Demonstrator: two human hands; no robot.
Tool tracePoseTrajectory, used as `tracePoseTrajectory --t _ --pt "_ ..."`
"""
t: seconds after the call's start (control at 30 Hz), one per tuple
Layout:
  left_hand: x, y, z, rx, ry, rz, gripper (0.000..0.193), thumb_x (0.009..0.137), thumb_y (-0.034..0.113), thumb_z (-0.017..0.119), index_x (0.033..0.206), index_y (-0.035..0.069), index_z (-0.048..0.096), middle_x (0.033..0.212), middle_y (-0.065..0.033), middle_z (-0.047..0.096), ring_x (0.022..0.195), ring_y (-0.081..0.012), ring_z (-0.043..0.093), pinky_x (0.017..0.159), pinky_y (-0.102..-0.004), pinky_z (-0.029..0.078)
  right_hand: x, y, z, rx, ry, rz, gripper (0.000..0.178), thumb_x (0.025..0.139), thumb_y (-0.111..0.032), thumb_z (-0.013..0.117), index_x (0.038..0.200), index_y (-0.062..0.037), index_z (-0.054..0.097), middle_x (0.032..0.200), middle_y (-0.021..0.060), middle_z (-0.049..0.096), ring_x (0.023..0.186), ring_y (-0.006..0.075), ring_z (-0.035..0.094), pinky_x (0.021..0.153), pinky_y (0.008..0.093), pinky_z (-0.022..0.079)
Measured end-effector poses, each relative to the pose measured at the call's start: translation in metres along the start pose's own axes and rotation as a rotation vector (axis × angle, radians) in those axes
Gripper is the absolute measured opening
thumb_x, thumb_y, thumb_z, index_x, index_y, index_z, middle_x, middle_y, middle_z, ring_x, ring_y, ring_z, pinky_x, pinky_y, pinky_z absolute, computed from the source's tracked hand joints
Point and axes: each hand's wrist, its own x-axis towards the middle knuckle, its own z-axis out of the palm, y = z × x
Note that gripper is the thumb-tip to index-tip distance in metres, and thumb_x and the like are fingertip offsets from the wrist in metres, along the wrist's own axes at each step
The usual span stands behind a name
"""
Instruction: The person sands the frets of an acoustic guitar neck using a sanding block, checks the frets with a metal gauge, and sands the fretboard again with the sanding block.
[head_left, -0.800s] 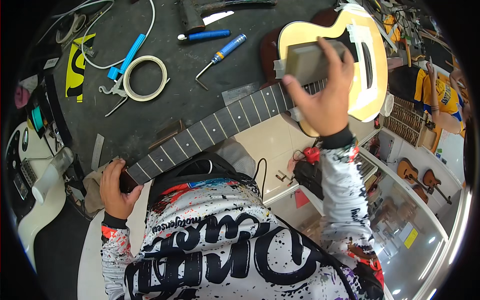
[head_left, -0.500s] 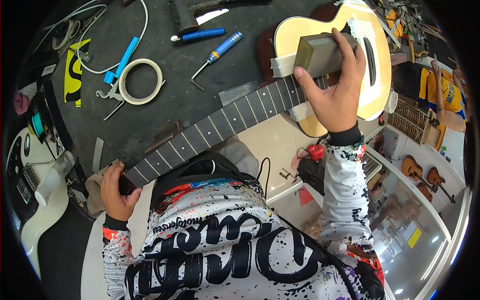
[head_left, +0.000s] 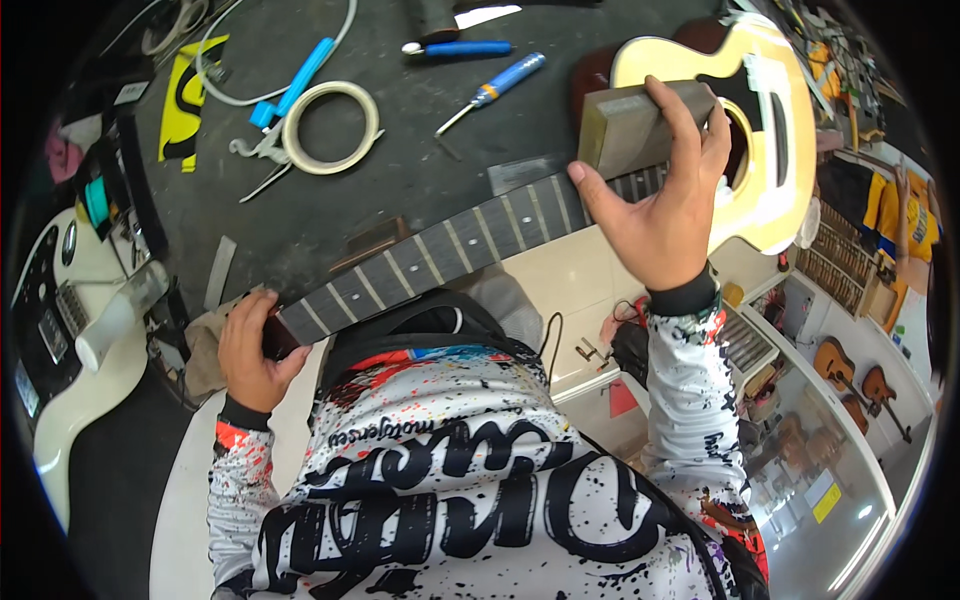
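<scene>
An acoustic guitar lies across the bench with its pale body at the right and its dark fretboard slanting down to the left. My right hand is closed on a rectangular grey block, thumb on the near side and fingers over the top. The block sits at the fretboard's body end; its underside is hidden, so I cannot tell how fully it touches. At the neck's far left end my left hand wraps round the guitar neck, fingers on the far side and thumb on the near side.
On the dark bench lie a tape roll, a blue-handled tool, a blue pen-like tool and a metal ruler. A white electric guitar stands at left. A glass display case is at right.
My right hand has moved the block leftward along the guitar, away from the soundhole toward the neck. My left hand keeps its hold. The whole view has shifted, with bench things appearing farther right.
</scene>
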Motion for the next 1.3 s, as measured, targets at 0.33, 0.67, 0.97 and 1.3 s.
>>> tracePoseTrajectory --t 0.33,0.67,0.97,1.3 --pt "0.002 0.004 -0.002 0.030 0.059 0.035 0.072 0.071 0.032 0.089 0.131 0.004 0.061 0.129 -0.0143 0.064 0.115 -0.0364 0.063 0.097 -0.0447 0.049 -0.012 -0.084 0.035 0.067 -0.018 0.025 0.090 0.066 -0.019 0.092 0.147 -0.0167 0.053 0.142 0.0320 0.042 0.127 0.0470 0.049 0.108 0.0508 0.043" --pt "0.002 0.003 -0.002 0.007 0.075 0.062 0.071 0.074 0.031 0.087 0.134 0.005 0.059 0.129 -0.0149 0.064 0.113 -0.0361 0.064 0.094 -0.0437 0.050 -0.026 -0.154 0.062 0.084 -0.035 0.030 0.088 0.066 -0.022 0.092 0.145 -0.0151 0.055 0.146 0.0357 0.038 0.131 0.0490 0.047 0.108 0.0534 0.043" --pt "0.001 0.004 -0.001 -0.007 0.127 0.061 0.067 0.074 0.034 0.087 0.129 0.006 0.062 0.126 -0.0127 0.066 0.111 -0.0337 0.065 0.092 -0.0432 0.051 -0.020 -0.106 0.045 -0.025 0.029 0.065 0.088 0.067 -0.018 0.092 0.146 -0.0151 0.053 0.139 0.0284 0.042 0.122 0.0426 0.053 0.106 0.0484 0.046" --pt "0.000 0.003 0.000 -0.008 0.155 0.065 0.066 0.073 0.037 0.088 0.126 0.006 0.064 0.123 -0.0108 0.067 0.110 -0.0318 0.065 0.090 -0.0427 0.051 -0.030 -0.141 0.064 -0.044 0.063 0.052 0.087 0.065 -0.023 0.093 0.143 -0.0160 0.056 0.145 0.0336 0.040 0.135 0.0500 0.044 0.109 0.0536 0.042"
